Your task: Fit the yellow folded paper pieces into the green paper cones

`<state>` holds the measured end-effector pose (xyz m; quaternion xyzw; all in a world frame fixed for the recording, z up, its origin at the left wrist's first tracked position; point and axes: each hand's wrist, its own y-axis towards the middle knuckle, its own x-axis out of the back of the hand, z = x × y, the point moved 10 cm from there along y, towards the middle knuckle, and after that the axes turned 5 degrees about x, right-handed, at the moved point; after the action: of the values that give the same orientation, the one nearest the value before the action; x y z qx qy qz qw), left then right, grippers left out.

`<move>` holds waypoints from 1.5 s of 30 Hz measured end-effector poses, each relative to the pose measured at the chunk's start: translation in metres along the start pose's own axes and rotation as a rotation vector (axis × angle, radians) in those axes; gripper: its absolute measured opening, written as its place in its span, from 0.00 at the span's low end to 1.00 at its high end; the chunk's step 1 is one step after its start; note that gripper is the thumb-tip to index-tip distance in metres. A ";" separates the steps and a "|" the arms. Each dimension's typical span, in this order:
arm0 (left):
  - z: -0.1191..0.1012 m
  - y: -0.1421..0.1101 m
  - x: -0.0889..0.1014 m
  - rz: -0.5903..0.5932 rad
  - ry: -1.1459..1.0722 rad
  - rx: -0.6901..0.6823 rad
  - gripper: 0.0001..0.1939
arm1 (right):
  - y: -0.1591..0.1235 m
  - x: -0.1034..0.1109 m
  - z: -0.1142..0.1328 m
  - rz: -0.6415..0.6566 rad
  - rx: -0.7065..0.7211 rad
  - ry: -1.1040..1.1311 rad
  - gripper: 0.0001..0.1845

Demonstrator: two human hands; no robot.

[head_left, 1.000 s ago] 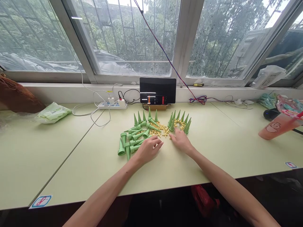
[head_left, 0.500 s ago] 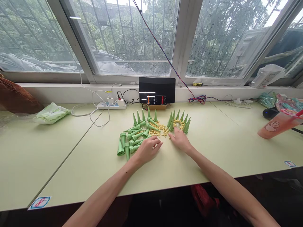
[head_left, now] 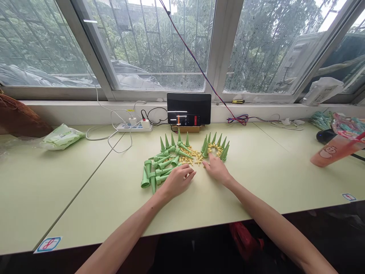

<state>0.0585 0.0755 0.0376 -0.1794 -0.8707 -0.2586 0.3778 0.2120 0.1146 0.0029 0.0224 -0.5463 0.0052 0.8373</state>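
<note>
My left hand (head_left: 179, 179) rests on the table, its fingers curled in and no object showing in it. Beside it lies a loose heap of green plastic watering spikes (head_left: 159, 164), cone-shaped with ribbed collars; several more stand upright behind. Small yellow plastic fittings (head_left: 191, 154) are scattered between this heap and the right side. My right hand (head_left: 217, 169) is open, thumb and index finger apart, the index fingertip at the near edge of a ring of yellow fittings (head_left: 219, 151). An arc of upright green spikes (head_left: 226, 152) surrounds that ring. The undersides of both hands are hidden.
A black tablet (head_left: 188, 104) with a phone (head_left: 188, 120) before it stands against the wall. To the left are a power strip (head_left: 135, 127), loose white cables and a green-white packet (head_left: 63, 137). A pink drink cup (head_left: 327, 151) stands at the right.
</note>
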 end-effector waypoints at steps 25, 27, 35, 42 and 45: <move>0.003 -0.001 0.001 -0.034 0.016 0.005 0.17 | -0.017 0.009 0.014 -0.030 0.069 -0.120 0.13; 0.004 -0.001 0.003 -0.050 0.020 0.012 0.17 | -0.018 0.005 0.018 -0.016 0.123 -0.111 0.11; 0.005 -0.001 0.004 -0.058 0.021 0.030 0.16 | -0.017 -0.002 0.025 -0.054 0.241 -0.039 0.05; 0.000 -0.002 0.002 -0.042 0.008 -0.015 0.16 | -0.013 0.003 0.040 -0.089 0.322 -0.019 0.06; 0.000 -0.002 0.000 -0.037 0.018 -0.027 0.16 | -0.006 0.012 0.059 -0.130 0.382 -0.056 0.08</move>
<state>0.0579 0.0736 0.0370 -0.1659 -0.8670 -0.2789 0.3783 0.1630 0.1057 0.0371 0.2163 -0.5560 0.0538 0.8008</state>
